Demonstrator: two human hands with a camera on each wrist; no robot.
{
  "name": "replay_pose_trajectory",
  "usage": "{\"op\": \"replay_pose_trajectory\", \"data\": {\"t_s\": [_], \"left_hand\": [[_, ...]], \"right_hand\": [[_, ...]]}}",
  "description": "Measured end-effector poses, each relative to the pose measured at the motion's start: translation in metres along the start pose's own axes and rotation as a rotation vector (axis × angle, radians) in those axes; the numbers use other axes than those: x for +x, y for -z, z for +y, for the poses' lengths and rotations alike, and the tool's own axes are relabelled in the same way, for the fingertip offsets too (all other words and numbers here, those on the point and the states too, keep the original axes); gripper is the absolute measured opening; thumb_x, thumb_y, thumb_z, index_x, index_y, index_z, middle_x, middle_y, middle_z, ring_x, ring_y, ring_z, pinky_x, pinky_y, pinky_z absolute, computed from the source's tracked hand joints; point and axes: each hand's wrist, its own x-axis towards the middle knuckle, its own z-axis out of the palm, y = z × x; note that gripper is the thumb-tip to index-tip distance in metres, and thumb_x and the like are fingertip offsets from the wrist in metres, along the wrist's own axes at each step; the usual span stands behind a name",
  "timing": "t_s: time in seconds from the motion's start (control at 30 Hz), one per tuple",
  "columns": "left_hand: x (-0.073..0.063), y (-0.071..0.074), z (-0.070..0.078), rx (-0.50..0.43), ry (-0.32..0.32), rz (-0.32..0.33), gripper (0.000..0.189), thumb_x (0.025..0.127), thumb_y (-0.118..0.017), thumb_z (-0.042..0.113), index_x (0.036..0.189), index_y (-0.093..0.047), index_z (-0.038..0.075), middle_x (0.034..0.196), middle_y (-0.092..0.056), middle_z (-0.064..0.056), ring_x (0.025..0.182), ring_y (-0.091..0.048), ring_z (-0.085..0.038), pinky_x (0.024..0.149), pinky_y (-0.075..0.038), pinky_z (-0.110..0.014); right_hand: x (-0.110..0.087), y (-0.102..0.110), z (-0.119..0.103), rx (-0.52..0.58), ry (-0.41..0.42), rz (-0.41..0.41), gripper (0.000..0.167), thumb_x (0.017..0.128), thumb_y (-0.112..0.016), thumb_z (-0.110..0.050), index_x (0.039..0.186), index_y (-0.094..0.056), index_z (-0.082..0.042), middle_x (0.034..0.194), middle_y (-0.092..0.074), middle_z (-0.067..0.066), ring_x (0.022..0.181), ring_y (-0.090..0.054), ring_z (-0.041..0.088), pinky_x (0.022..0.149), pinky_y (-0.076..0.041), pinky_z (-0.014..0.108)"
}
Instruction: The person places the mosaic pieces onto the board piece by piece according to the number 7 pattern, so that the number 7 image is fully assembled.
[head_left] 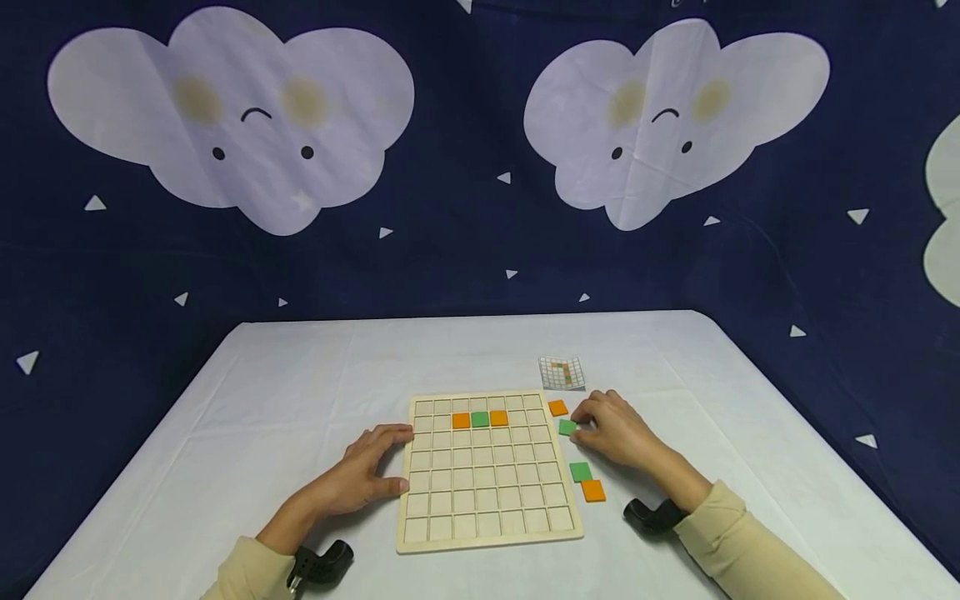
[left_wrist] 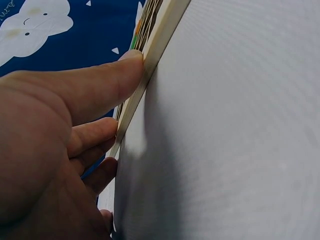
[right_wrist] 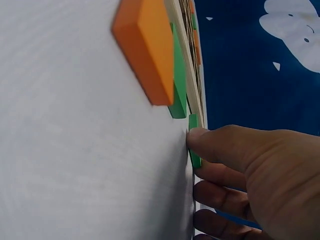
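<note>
A pale wooden grid board [head_left: 487,475] lies on the white table. Two orange square tiles and a green tile [head_left: 480,419] between them sit in a row near its far edge. My left hand [head_left: 367,471] rests at the board's left side, thumb and fingertips against the edge [left_wrist: 159,52], fingers fairly straight. Right of the board, my right hand [head_left: 618,429] pinches a green tile [right_wrist: 194,145] between thumb and fingers, low at the tabletop. Just beyond that tile is an orange tile [head_left: 558,407].
Nearer me, right of the board, another green tile [head_left: 581,472] touches an orange tile [head_left: 593,491] at the corner. A small printed card [head_left: 562,373] with a coloured grid pattern lies past the board's far right corner. A dark blue cloud-print cloth [head_left: 465,275] hangs behind the table.
</note>
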Motion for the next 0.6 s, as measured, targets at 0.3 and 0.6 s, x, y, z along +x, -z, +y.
{"op": "replay_pose_trajectory", "data": {"t_s": [0.3, 0.6], "left_hand": [[-0.0001, -0.0001, 0.0000, 0.001, -0.003, 0.004, 0.063, 0.079, -0.074, 0.025, 0.133, -0.047, 0.006, 0.146, -0.038, -0.011, 0.142, -0.025, -0.037, 0.116, -0.002, -0.062], [-0.0002, -0.0002, -0.0015, 0.003, -0.011, 0.003, 0.063, 0.079, -0.074, 0.025, 0.133, -0.047, 0.007, 0.146, -0.039, -0.011, 0.141, -0.026, -0.037, 0.115, -0.003, -0.063]], "right_hand": [[-0.0007, 0.0019, -0.0010, 0.021, 0.007, 0.021, 0.022, 0.076, -0.074, -0.021, 0.096, -0.070, -0.010, 0.085, -0.058, -0.003, 0.081, -0.044, 0.014, 0.070, -0.038, 0.028], [-0.0007, 0.0036, -0.0061, 0.049, 0.026, 0.062, 0.023, 0.076, -0.074, -0.020, 0.096, -0.071, -0.011, 0.089, -0.060, -0.002, 0.084, -0.047, 0.014, 0.076, -0.045, 0.032]]}}
